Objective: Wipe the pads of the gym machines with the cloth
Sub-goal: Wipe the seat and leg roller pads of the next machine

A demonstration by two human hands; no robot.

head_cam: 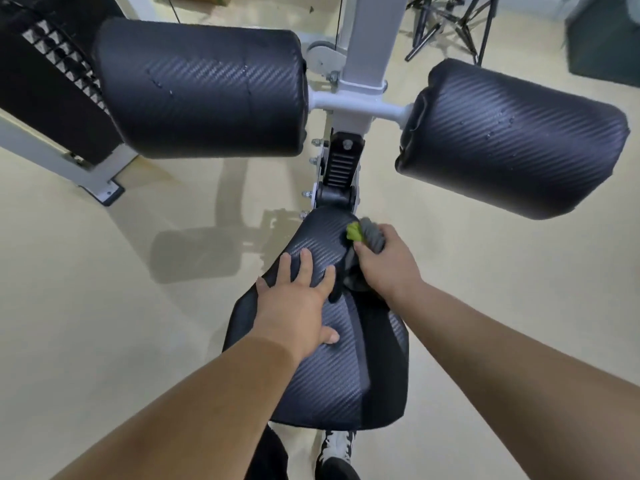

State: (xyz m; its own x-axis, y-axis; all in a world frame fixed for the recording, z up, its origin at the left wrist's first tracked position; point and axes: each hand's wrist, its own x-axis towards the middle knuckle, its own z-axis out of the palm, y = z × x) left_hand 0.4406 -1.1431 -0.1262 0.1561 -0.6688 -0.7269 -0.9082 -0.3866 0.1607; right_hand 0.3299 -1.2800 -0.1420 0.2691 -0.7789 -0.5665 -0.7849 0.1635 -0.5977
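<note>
Left roller: the left roller [201,88] is a black textured pad beyond the seat, off its far left side. Small droplets glint on it, so I judge it not yet wiped.
Right roller: the right roller [512,140] is its twin beyond the seat, off the far right side, also speckled with droplets.
Seat: the seat [329,375] is the black pad nearest the person, and I judge it the step in hand. Wipe in overlapping passes from the narrow far end back to the wide near edge. Keep the cloth spread and pressed rather than balled up, and carry it over both side edges (a curled rim likely holds the most grime). The steadying hand must lift off so its own patch gets covered.
Left hand: the left hand [294,306] lies palm down on the seat's middle, fingers straight and spread, holding nothing.
Right hand: the right hand [388,265] is at the seat's far right edge, fingers curled tight round the cloth.
Cloth: the cloth [367,233] is grey with a green patch, bunched in the right hand against the seat's far right edge.
</note>
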